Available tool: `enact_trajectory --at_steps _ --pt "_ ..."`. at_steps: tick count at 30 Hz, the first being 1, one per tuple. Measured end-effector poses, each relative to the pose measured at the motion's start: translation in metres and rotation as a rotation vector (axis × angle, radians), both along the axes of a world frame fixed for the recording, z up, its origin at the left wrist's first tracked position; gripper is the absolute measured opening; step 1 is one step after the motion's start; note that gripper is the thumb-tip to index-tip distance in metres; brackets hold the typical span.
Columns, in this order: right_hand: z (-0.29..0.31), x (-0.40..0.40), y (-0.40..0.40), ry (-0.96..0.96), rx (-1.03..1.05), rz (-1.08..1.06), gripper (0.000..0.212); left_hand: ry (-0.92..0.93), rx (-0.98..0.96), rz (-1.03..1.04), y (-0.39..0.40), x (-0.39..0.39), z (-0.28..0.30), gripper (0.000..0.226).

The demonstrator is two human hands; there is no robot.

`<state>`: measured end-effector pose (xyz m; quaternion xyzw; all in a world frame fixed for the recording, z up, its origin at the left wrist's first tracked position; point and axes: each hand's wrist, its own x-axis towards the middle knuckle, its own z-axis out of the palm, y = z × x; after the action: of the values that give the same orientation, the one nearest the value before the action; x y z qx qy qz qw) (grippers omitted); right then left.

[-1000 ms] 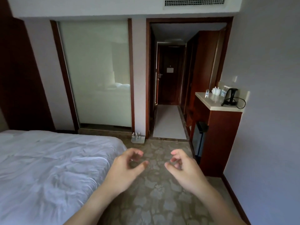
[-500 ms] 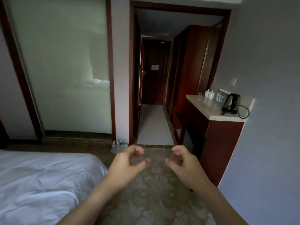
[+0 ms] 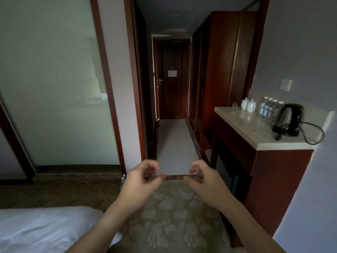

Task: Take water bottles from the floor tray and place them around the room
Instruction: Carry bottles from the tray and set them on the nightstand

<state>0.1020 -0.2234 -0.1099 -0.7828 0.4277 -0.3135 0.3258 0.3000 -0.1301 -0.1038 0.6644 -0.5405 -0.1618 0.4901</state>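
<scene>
The floor tray (image 3: 125,177) is almost wholly hidden behind the left hand (image 3: 140,181); only a sliver with a bottle top or two shows at the foot of the door frame (image 3: 135,88), too small to count. Both hands are held out in front, grasping nothing, fingers loosely curled and thumbs forward; the right hand (image 3: 204,179) is level with the left, a gap between them. The bed (image 3: 45,229) is cut off by the lower left edge. Right of the door frame, a tabletop (image 3: 255,130) carries water bottles (image 3: 268,108), two white lidded pots (image 3: 248,105) and a black kettle (image 3: 290,117) with its cord trailing. Past the door frame a pale hallway floor (image 3: 173,143) runs open to a dark door (image 3: 171,79). Patterned carpet (image 3: 173,216) lies open between bed and tabletop.
</scene>
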Motion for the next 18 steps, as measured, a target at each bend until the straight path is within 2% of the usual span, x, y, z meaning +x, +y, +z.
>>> enact_trajectory --at_steps 7,13,18 --pt "0.02 0.068 -0.161 0.071 -0.026 0.086 0.045 -0.017 0.009 0.097 -0.148 0.053 0.015 0.03" --pt "0.004 0.127 -0.283 0.145 -0.048 0.107 0.045 0.033 0.015 0.157 -0.263 0.114 -0.009 0.029" --pt "-0.011 0.191 -0.391 0.167 -0.084 0.075 0.048 0.073 -0.003 0.13 -0.374 0.182 -0.032 0.026"
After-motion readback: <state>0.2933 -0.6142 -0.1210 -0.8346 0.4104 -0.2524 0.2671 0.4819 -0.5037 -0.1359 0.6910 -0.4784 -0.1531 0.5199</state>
